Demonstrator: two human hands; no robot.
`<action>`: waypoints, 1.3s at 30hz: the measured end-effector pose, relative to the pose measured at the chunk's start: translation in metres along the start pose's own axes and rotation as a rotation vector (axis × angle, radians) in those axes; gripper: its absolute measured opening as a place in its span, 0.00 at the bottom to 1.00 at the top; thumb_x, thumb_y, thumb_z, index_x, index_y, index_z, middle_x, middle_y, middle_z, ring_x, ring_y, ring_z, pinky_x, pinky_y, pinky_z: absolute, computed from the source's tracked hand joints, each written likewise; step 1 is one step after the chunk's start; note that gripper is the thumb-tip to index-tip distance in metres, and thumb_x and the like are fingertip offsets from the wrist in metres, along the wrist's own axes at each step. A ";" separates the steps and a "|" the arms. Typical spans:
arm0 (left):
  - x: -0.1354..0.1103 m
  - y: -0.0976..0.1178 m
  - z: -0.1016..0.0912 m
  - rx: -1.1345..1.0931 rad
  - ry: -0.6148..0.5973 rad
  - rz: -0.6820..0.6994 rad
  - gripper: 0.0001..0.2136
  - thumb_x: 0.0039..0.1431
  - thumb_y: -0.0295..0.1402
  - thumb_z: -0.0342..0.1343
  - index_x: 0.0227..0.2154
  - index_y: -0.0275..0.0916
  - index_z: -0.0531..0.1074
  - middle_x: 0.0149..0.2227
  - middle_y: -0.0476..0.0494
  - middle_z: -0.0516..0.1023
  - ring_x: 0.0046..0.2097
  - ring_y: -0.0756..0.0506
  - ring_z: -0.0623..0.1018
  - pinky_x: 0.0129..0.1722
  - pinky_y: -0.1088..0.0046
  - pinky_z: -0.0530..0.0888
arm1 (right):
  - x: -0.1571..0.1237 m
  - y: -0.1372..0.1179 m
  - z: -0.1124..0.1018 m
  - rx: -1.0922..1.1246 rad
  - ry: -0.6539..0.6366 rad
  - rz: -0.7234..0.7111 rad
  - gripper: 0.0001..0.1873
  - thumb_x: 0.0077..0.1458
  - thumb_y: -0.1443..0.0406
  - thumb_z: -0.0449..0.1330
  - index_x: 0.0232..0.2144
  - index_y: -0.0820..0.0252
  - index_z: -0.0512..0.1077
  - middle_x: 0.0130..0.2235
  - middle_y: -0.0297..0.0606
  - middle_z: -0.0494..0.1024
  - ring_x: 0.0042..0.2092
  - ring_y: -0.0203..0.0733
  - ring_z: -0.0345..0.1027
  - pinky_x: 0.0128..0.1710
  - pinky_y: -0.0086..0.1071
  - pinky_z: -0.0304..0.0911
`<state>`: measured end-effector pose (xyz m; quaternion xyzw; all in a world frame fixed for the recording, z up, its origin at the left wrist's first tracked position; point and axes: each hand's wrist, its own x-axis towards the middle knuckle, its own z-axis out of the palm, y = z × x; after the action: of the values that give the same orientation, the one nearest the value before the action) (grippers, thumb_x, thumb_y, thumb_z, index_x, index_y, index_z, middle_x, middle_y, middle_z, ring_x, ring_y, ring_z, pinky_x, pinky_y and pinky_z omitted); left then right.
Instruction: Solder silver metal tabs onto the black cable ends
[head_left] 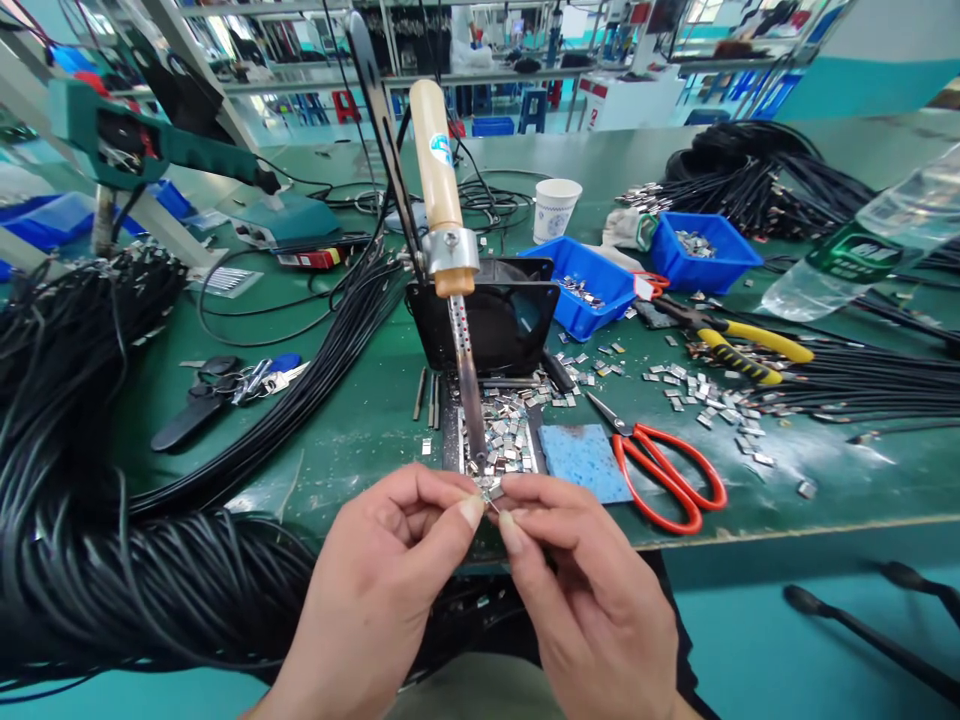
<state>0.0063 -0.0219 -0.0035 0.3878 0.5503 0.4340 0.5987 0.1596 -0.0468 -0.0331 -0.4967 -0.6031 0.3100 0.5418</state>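
Note:
Just below the tip of an upright-mounted soldering iron (471,400), my two hands meet with their fingertips pinched together. My left hand (386,570) is closed on a small silvery connector (490,488), partly covered by the fingers. A thin wire-like strand (493,506) runs to the thumb and forefinger of my right hand (596,575), which is closed too. Behind the fingertips, loose metal connectors (512,430) lie heaped in a shallow tray. A blue sponge (585,460) sits right of the heap, beside red-handled scissors (667,475).
A black fan (484,330) stands behind the iron. Blue bins (705,255) of metal parts, yellow-handled pliers (750,350), a paper cup (556,208) and a plastic bottle (847,260) are further right. Black cable bundles (150,580) fill the left; keys (255,380) lie nearby.

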 end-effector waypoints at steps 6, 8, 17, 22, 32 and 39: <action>0.004 -0.001 0.002 -0.017 0.024 0.033 0.07 0.64 0.34 0.66 0.29 0.42 0.79 0.38 0.51 0.83 0.41 0.50 0.80 0.45 0.80 0.75 | 0.007 0.000 0.004 -0.025 0.056 -0.124 0.10 0.61 0.76 0.63 0.40 0.57 0.78 0.47 0.37 0.83 0.48 0.36 0.79 0.51 0.27 0.73; 0.004 -0.001 0.002 -0.024 0.023 0.027 0.07 0.64 0.33 0.66 0.29 0.41 0.79 0.37 0.51 0.83 0.41 0.50 0.80 0.44 0.80 0.75 | 0.009 0.000 0.005 -0.030 0.067 -0.132 0.11 0.61 0.77 0.63 0.40 0.58 0.79 0.47 0.37 0.83 0.48 0.35 0.79 0.52 0.24 0.72; 0.005 -0.003 0.001 -0.045 0.023 0.012 0.08 0.64 0.31 0.66 0.28 0.41 0.79 0.36 0.51 0.82 0.39 0.51 0.79 0.43 0.82 0.74 | 0.010 0.000 0.009 -0.023 0.097 -0.132 0.11 0.61 0.77 0.62 0.39 0.60 0.79 0.47 0.38 0.82 0.48 0.33 0.79 0.52 0.22 0.71; 0.006 -0.003 0.002 -0.045 0.020 0.018 0.07 0.64 0.32 0.66 0.29 0.42 0.79 0.35 0.52 0.82 0.39 0.51 0.79 0.44 0.82 0.74 | 0.010 0.000 0.010 -0.035 0.094 -0.129 0.10 0.61 0.77 0.63 0.39 0.59 0.79 0.46 0.37 0.83 0.48 0.33 0.79 0.52 0.22 0.71; 0.007 0.000 0.002 -0.043 0.030 0.029 0.07 0.63 0.32 0.66 0.28 0.42 0.79 0.36 0.52 0.82 0.40 0.51 0.80 0.44 0.83 0.75 | 0.012 0.000 0.010 -0.048 0.097 -0.141 0.11 0.60 0.77 0.62 0.39 0.59 0.79 0.46 0.37 0.83 0.47 0.33 0.79 0.52 0.22 0.71; 0.007 0.002 0.002 -0.049 0.026 0.017 0.07 0.64 0.30 0.66 0.28 0.42 0.79 0.33 0.53 0.82 0.37 0.52 0.80 0.41 0.85 0.74 | 0.012 0.002 0.010 -0.029 0.086 -0.139 0.12 0.61 0.78 0.62 0.40 0.59 0.78 0.47 0.38 0.82 0.49 0.35 0.79 0.53 0.25 0.71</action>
<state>0.0087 -0.0148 -0.0038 0.3718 0.5440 0.4575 0.5971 0.1515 -0.0338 -0.0331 -0.4742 -0.6168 0.2414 0.5800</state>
